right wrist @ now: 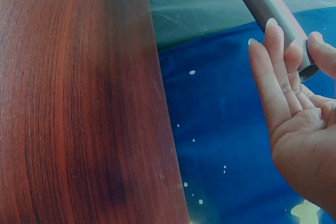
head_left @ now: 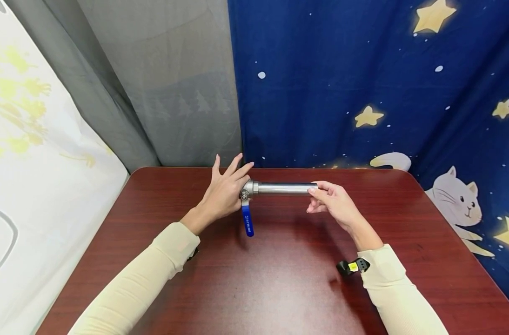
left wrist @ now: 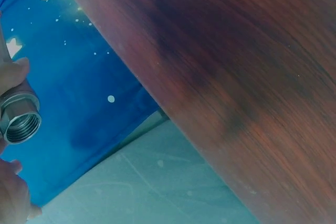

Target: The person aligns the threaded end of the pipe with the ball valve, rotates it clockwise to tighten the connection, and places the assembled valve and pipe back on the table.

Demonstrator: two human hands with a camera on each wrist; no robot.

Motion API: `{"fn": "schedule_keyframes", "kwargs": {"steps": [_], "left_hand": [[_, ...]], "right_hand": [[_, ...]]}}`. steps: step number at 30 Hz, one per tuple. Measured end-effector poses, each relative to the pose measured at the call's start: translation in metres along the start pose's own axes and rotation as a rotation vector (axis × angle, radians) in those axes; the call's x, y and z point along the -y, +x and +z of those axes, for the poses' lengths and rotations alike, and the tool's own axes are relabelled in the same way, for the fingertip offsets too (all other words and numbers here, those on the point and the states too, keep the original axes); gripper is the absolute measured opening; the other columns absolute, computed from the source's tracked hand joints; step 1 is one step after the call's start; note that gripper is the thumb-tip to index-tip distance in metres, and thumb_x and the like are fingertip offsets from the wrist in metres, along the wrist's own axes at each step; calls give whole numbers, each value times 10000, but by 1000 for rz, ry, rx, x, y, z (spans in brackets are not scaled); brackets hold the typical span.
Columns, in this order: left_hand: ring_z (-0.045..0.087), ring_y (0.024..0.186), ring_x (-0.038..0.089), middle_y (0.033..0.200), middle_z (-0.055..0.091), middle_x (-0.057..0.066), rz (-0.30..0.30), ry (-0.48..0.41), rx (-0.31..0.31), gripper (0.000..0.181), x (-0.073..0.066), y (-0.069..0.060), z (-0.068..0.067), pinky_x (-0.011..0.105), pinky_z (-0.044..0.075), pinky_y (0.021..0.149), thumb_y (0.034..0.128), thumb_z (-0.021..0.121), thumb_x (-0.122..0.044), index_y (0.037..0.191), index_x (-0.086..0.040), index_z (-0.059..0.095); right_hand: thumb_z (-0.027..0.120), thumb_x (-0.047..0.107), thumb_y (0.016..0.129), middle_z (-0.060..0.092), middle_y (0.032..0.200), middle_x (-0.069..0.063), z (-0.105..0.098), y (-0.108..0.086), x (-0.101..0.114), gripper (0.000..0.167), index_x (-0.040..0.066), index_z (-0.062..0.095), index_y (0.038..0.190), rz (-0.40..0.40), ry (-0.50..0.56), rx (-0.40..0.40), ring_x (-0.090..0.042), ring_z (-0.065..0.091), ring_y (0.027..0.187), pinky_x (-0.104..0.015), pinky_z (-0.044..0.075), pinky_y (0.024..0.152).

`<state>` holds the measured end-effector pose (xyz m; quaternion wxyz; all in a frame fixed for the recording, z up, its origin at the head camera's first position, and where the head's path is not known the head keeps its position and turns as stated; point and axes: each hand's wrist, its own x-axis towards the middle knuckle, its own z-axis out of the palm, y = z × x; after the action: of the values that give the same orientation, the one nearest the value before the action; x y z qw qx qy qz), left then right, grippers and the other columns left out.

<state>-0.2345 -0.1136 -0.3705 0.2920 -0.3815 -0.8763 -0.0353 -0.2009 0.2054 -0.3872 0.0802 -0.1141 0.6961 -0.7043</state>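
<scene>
A steel ball valve (head_left: 250, 187) with a blue lever handle (head_left: 248, 222) is joined to a straight metal pipe (head_left: 284, 188), and both are held level above the table. My left hand (head_left: 223, 194) grips the valve at its left end, three fingers spread away from it. In the left wrist view, the valve's threaded open end (left wrist: 23, 127) shows beside the thumb. My right hand (head_left: 336, 202) pinches the pipe's far end between thumb and fingers. The right wrist view shows the hollow pipe end (right wrist: 308, 71) there, with other fingers extended alongside. The lever hangs toward me.
Below lies a reddish-brown wooden table (head_left: 263, 288) with rounded far corners. Behind it hang a grey curtain (head_left: 175, 93) and a blue star-patterned curtain (head_left: 313, 102). At the left is a white cloth (head_left: 36, 186). A black wrist camera (head_left: 352, 266) sits under the right cuff.
</scene>
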Motion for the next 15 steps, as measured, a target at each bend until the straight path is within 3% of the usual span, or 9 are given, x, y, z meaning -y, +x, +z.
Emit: {"fn": "schedule_keyframes", "kwargs": {"steps": [6, 15], "left_hand": [[315, 1424, 346, 1425, 527, 97, 7, 13, -6, 341, -1, 0, 1, 773, 98, 1039, 591, 679, -35, 931, -48, 668], [306, 1434, 331, 1424, 534, 64, -19, -29, 34, 308, 2, -1, 3, 763, 121, 1044, 612, 756, -97, 905, -77, 660]], "right_hand": [[593, 180, 972, 596, 680, -31, 1, 0, 0, 179, 21, 549, 1042, 35, 15, -11, -180, 704, 638, -391, 587, 699], [672, 73, 900, 685, 791, -110, 0, -2, 2, 420, 69, 494, 1280, 27, -31, 46, -214, 694, 682, -399, 587, 713]]}}
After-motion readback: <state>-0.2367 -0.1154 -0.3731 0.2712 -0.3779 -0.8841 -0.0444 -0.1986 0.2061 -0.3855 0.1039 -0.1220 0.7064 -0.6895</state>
